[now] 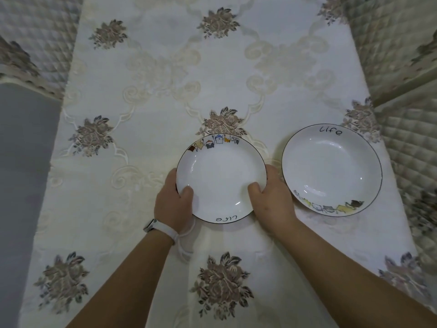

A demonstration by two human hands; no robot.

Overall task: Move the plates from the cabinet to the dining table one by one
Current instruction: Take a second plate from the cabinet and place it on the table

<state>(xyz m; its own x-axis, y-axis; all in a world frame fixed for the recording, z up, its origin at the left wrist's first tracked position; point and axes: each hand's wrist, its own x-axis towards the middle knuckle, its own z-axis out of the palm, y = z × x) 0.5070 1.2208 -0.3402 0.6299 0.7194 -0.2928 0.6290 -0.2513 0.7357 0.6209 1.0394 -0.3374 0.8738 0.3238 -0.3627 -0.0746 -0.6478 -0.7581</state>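
While L hand, R hand grip plate, fingers curled.

So basically the first plate is held over the middle of the dining table, gripped at its left rim by the left hand and at its right rim by the right hand. The second plate is set just right of it, near the table's right edge. Padded seats are tucked along both sides.

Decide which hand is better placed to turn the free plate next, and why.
Probably right: the right hand grips the held plate on the edge beside the free plate; the left hand grips its far edge.
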